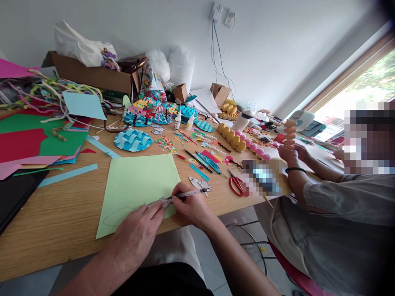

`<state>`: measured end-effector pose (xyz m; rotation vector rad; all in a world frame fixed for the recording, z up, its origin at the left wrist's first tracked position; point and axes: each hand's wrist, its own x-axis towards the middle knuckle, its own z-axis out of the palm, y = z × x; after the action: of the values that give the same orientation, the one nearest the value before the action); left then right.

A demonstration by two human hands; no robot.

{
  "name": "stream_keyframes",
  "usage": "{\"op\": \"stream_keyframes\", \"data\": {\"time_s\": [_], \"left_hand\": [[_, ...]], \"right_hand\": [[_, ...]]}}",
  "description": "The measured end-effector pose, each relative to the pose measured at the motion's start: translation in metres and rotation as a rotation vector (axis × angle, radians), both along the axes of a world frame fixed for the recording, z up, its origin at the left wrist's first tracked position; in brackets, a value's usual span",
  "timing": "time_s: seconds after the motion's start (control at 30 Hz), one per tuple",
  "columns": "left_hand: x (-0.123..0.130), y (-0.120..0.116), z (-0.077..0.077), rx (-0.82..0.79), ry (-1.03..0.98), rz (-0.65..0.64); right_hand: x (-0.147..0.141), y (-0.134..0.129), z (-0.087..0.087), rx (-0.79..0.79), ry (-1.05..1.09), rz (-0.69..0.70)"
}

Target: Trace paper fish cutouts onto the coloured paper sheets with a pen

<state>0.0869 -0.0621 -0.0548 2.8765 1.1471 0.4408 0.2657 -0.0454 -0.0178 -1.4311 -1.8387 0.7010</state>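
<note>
A light green sheet of paper (142, 181) lies on the wooden table in front of me, with a thin fish-like outline (117, 217) drawn near its lower edge. My left hand (137, 230) rests flat on the sheet, fingers extended, pressing down a small grey paper fish cutout (166, 202) that my fingers partly cover. Gripped in my right hand (193, 207) is a pencil (193, 192) with a pale patterned barrel and dark end. Its tip, at the cutout's edge, is hidden by my fingers. Another paper fish (199, 183) lies just beyond my right hand.
Red-handled scissors (236, 184), pencils (197, 160) and blue paper strips (69, 174) surround the sheet. A woven blue paper piece (133, 139), glue bottles (177, 120) and egg-carton strips (231, 137) stand further back. Coloured sheets (68, 131) are piled left. Another person's hands (290, 154) hold a carton piece at right.
</note>
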Motion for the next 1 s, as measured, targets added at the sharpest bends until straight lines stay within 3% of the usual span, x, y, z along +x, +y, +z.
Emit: {"op": "stream_keyframes", "data": {"time_s": [0.37,1.0], "left_hand": [[0.010,0.002,0.022,-0.125,0.095,0.027],[0.006,0.008,0.012,-0.075,0.028,-0.030]], "right_hand": [[0.000,0.000,-0.001,0.018,-0.017,-0.019],[0.004,-0.001,0.000,-0.005,0.015,-0.053]]}}
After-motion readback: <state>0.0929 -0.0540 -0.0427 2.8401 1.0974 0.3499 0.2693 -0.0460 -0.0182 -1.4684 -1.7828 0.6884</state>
